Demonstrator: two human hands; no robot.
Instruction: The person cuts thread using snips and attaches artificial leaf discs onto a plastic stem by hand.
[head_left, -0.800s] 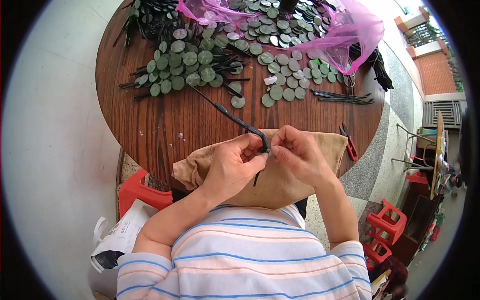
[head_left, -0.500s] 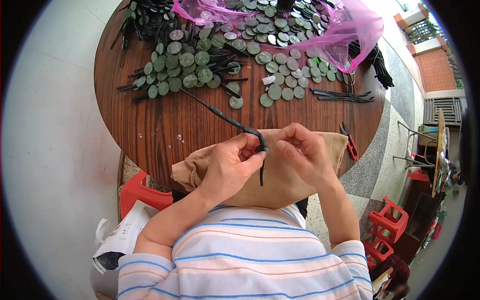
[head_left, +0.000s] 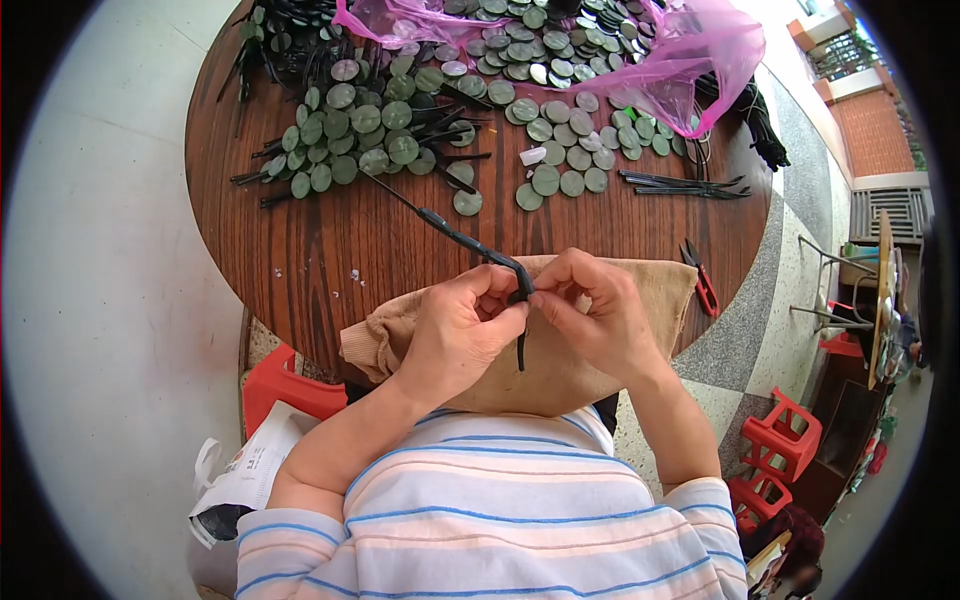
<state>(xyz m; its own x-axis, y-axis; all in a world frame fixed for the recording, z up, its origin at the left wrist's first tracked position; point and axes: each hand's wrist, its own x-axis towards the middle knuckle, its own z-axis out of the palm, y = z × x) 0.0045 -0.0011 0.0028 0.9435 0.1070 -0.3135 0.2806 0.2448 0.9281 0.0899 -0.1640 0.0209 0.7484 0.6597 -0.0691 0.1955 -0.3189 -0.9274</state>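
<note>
1. Green discs (head_left: 345, 125) crowd a wood-grain counter (head_left: 240, 235).
2. Left hand (head_left: 455, 325) pinches a bent black strip (head_left: 450, 232) above tan cloth (head_left: 560, 385).
3. Right hand (head_left: 600, 315) meets it near the bend, grip unclear.
4. Red-handled snips (head_left: 708, 294) lie alongside.

Round table (head_left: 250, 230) with a dark brown, striped wood-grain top. At far left, a dense heap of green discs with black strips (head_left: 366, 118) rests on the surface, strip ends projecting at its sides. A translucent pink plastic bag (head_left: 690, 60) lies spread along the far side, a pile of loose discs (head_left: 520, 52) between its left and right folds. Nearer the centre, further green discs (head_left: 545, 180) lie flat, some overlapping, with 1 small white piece (head_left: 533, 156) among them. To their right, several black strips (head_left: 685, 185) lie roughly parallel. Red-handled snips (head_left: 703, 280) lie near the right edge, blades pointing away from the person. White scraps (head_left: 354, 276) dot the left foreground.
</note>
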